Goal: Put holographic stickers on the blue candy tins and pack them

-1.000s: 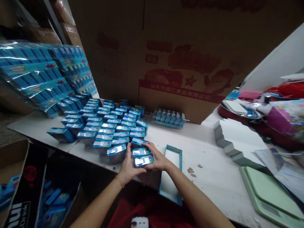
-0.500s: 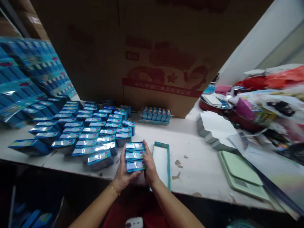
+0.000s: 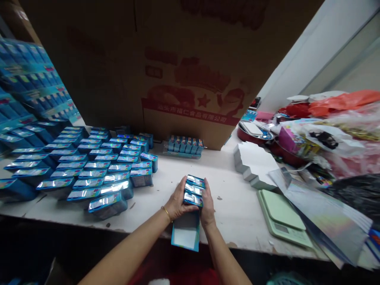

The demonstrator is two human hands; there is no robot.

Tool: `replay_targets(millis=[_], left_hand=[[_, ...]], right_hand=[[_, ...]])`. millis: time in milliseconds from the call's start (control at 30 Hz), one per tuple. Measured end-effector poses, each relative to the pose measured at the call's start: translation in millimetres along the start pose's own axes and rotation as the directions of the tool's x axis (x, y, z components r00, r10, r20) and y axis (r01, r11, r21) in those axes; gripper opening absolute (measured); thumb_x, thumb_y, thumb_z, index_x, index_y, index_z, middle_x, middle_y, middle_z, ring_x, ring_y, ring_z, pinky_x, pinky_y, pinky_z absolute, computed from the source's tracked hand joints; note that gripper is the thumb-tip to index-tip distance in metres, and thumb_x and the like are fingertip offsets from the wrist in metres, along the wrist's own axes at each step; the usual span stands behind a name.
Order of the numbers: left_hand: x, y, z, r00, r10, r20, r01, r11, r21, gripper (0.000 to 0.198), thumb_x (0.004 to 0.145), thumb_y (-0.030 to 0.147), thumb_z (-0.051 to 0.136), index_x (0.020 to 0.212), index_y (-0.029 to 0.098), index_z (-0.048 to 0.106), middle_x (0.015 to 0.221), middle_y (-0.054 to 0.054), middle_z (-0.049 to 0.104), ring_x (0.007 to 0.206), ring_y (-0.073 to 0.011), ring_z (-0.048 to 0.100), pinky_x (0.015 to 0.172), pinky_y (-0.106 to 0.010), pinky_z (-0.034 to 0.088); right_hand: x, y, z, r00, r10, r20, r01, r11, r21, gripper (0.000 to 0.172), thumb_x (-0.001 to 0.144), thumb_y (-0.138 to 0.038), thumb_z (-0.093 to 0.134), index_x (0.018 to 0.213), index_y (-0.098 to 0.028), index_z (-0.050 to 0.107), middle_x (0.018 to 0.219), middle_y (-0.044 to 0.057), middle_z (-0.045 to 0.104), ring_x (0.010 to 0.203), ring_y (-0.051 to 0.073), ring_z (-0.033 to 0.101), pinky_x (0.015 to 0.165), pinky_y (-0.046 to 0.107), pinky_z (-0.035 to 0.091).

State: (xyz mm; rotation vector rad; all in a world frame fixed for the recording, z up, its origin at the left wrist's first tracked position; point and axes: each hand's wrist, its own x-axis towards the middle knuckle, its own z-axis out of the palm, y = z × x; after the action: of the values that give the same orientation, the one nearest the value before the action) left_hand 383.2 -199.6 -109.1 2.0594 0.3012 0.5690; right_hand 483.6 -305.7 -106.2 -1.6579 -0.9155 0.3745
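Note:
Three small blue boxes (image 3: 194,190) with shiny tops are squeezed side by side between my two hands. My left hand (image 3: 179,202) presses them from the left, its thumb along the near side. On the right side my right hand (image 3: 208,204) closes against them. They are over the far part of a shallow blue-edged tray (image 3: 185,233) with a white inside; whether they touch its bottom is hidden. Rows of similar blue boxes (image 3: 89,174) stand on the table to the left of my hands.
A large cardboard carton (image 3: 178,130) rises behind the white table (image 3: 166,186). Before it sits a filled pack of small boxes (image 3: 185,145). To the right are stacked white cards (image 3: 257,162), a pale green scale (image 3: 282,217) and heaped plastic bags (image 3: 335,138). Stacked blue packs (image 3: 32,83) stand far left.
My hands have carried the three blue boxes rightward, from beside the tray to above its far part. The view has also shifted to the right.

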Motion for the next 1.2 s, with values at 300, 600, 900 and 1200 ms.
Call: replay_targets(millis=[300, 600, 900, 1200], left_hand=[[-50.0, -13.5, -30.3, 0.985, -0.15, -0.085, 0.162, 0.974, 0.161, 0.1, 0.064, 0.05, 0.06, 0.135, 0.019, -0.003, 0.142, -0.017, 0.007, 0.13, -0.0285, 0.008, 0.101, -0.054, 0.011], [-133.1, -1.4, -89.3, 0.849, -0.402, -0.343, 0.382, 0.916, -0.126, 0.061, 0.077, 0.032, 0.049, 0.131, 0.027, 0.023, 0.136, -0.01, 0.03, 0.114, -0.0233, 0.044, 0.095, -0.043, 0.035], [-141.0, -9.9, -84.7, 0.826, -0.48, -0.295, 0.383, 0.862, -0.331, 0.051, 0.076, 0.032, 0.051, 0.123, 0.021, 0.037, 0.128, -0.012, 0.04, 0.098, -0.0198, 0.055, 0.085, -0.037, 0.046], [-149.0, -5.2, -78.7, 0.839, -0.37, -0.398, 0.317, 0.929, -0.194, 0.062, 0.07, 0.035, 0.058, 0.125, 0.022, 0.033, 0.13, -0.011, 0.037, 0.11, -0.0232, 0.046, 0.09, -0.041, 0.04]], right_hand=[[57.6, -69.0, -3.8, 0.924, -0.143, 0.356, 0.328, 0.774, -0.541, 0.086, 0.065, -0.058, 0.055, 0.135, -0.029, 0.016, 0.143, 0.005, 0.005, 0.129, 0.03, -0.002, 0.1, 0.056, 0.009], [139.2, -95.5, 171.9, 0.701, 0.132, 0.701, 0.459, 0.669, -0.585, 0.127, 0.033, -0.059, 0.072, 0.136, -0.028, 0.004, 0.142, 0.013, 0.007, 0.126, 0.04, 0.0, 0.093, 0.063, 0.007], [117.0, -94.6, 176.0, 0.733, -0.089, 0.674, 0.586, 0.586, -0.56, 0.106, 0.044, -0.046, 0.07, 0.134, -0.017, 0.021, 0.128, 0.015, 0.029, 0.113, 0.034, 0.028, 0.087, 0.044, 0.036], [39.8, -146.0, 71.3, 0.75, -0.216, 0.625, 0.555, 0.72, -0.417, 0.098, 0.047, -0.044, 0.069, 0.132, -0.025, 0.025, 0.129, 0.008, 0.025, 0.117, 0.03, 0.025, 0.093, 0.042, 0.032]])
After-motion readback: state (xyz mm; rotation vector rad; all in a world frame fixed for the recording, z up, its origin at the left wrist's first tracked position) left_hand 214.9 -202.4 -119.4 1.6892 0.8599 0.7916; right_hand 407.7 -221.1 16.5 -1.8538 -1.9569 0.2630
